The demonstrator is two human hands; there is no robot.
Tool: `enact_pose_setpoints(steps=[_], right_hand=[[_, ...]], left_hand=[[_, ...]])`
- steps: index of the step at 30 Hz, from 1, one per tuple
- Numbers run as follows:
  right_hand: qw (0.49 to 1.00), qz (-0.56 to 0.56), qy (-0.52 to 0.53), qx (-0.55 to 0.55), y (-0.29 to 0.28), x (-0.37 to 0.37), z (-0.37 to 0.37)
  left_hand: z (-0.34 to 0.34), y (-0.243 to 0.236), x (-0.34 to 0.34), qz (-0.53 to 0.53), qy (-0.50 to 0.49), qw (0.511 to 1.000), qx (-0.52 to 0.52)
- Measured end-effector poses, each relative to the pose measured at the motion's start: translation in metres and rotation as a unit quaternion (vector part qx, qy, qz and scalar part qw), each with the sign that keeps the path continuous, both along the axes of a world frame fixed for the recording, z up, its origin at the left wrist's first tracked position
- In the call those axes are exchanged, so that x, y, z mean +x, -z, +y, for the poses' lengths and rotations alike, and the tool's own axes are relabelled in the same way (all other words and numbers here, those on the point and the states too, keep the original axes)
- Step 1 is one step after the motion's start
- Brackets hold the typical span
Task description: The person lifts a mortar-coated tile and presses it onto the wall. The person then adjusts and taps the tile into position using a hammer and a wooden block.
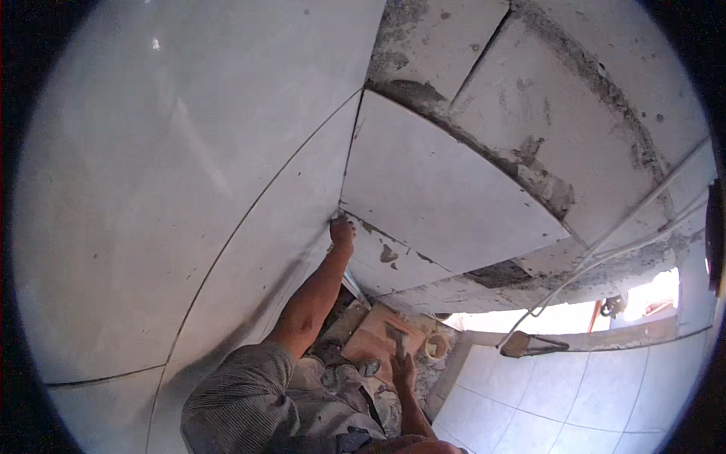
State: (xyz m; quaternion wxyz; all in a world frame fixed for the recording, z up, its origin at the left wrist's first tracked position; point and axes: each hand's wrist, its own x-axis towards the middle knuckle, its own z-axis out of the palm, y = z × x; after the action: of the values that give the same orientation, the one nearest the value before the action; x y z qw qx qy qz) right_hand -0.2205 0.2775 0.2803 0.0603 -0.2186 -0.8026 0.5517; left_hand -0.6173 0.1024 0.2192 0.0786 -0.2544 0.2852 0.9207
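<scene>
Head view: left grip, state unclear, at smooth pale tile's corner; right grip clasping a handled tool.

Left hand, bounded by the side wall to its left and front wall ahead; open air to its right.

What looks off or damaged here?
Grey smears, apparently mortar, mark the pale strip below the large white wall tile, so it looks uncleaned. A rough dark patch breaks the surface farther right. A white cable droops across the bright opening, seemingly unsecured.
</scene>
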Motion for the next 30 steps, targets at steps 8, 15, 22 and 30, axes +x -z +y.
enact_pose_setpoints(steps=[8,15,22,30], right_hand=[[0.951,-0.205,0.089,0.212,-0.017,0.113,0.070],[0.958,-0.181,0.122,0.186,-0.012,0.150,0.057],[0.961,-0.217,0.109,0.132,-0.014,0.142,0.051],[0.958,-0.097,0.134,0.236,-0.032,0.166,0.063]], left_hand=[[0.038,-0.010,-0.016,-0.035,-0.017,0.976,-0.215],[0.030,-0.015,-0.015,-0.045,0.039,0.966,-0.251],[0.034,-0.025,-0.010,-0.079,0.038,0.971,-0.224],[0.063,-0.007,0.003,0.014,0.055,0.961,-0.271]])
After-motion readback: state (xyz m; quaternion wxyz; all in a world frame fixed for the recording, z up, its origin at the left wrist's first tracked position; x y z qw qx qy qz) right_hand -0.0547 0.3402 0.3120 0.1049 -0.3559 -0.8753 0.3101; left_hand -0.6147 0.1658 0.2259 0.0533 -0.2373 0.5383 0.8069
